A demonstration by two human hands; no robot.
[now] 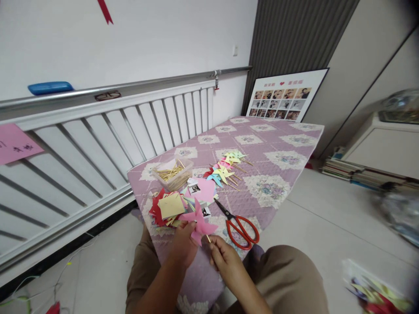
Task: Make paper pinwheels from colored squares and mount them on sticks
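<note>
A pink paper pinwheel (204,226) is held over the near part of the table. My left hand (183,240) pinches the pinwheel near its middle, fingers closed. My right hand (223,257) grips the thin wooden stick (208,238) below the pinwheel. Just right of them lie red-handled scissors (240,226), blades pointing away to the left. Beyond my left hand is a stack of coloured paper squares (172,206), yellow on top of red. A pink paper sheet (203,189) lies beside it. Finished-looking pinwheels (224,169) on sticks rest in a row farther back.
A clear plastic box (176,179) of wooden sticks stands by the white radiator (137,126). A purple patterned cloth (258,139) covers the table. At the back leans a photo board (284,98). More coloured paper pieces (379,296) lie at lower right.
</note>
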